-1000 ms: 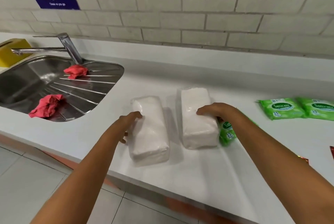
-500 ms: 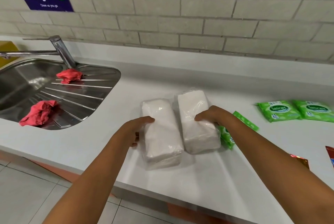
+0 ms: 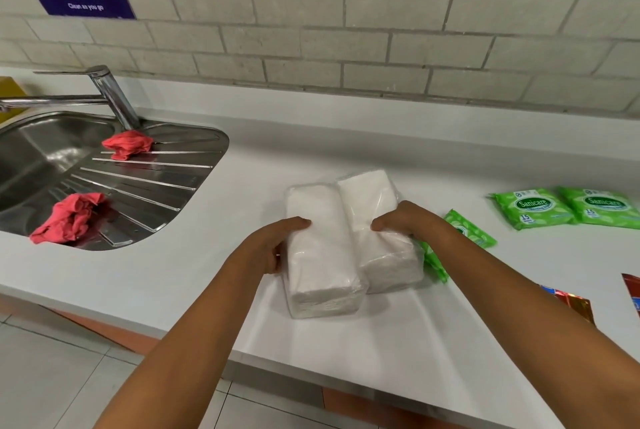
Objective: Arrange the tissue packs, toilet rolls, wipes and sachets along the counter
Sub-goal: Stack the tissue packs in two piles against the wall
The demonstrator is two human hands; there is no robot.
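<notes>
Two white tissue packs in clear wrap lie side by side, touching, on the white counter [image 3: 346,342]. My left hand [image 3: 273,241] grips the left tissue pack [image 3: 318,252] at its left side, fingers curled over the top edge. My right hand [image 3: 401,224] grips the right tissue pack [image 3: 374,206] from its right side. A green wipes pack [image 3: 464,231] lies partly hidden behind my right wrist. Two more green wipes packs [image 3: 533,208] [image 3: 602,206] sit flat at the far right.
A steel sink [image 3: 145,186] with a tap [image 3: 110,92] is on the left, with two red cloths [image 3: 128,144] [image 3: 69,217] on its drainer. Red and gold sachets [image 3: 575,304] show at the right edge. The counter's front edge runs below the packs.
The left pack has slid right until it touches the right pack, with my left hand pushing it. My right hand stays on the right pack.
</notes>
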